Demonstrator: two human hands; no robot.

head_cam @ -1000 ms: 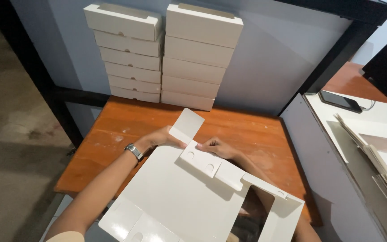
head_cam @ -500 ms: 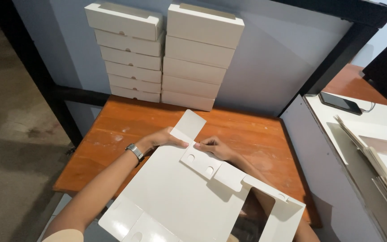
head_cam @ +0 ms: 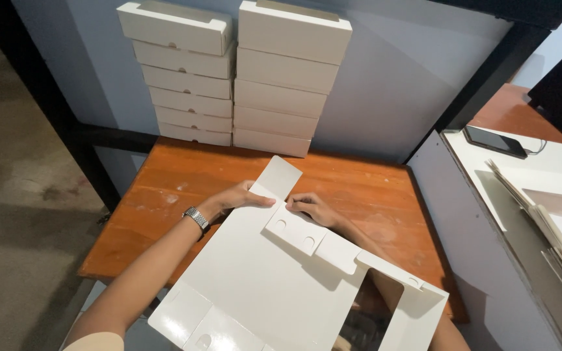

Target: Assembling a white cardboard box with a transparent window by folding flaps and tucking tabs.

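Both hands pinch the far edge of a flat white cardboard box blank (head_cam: 274, 279) on the orange worktop (head_cam: 164, 182), left hand (head_cam: 239, 197) and right hand (head_cam: 313, 209) closed beside its raised flap (head_cam: 276, 177); light, stiff, crease-prone, it looks best held at the folds.

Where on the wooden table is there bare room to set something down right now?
Bare wood shows on the wooden table left of the left hand, below the stacked white boxes. Another patch lies right of the right hand, toward the grey partition. The near middle is crowded by the flat white cardboard sheet.
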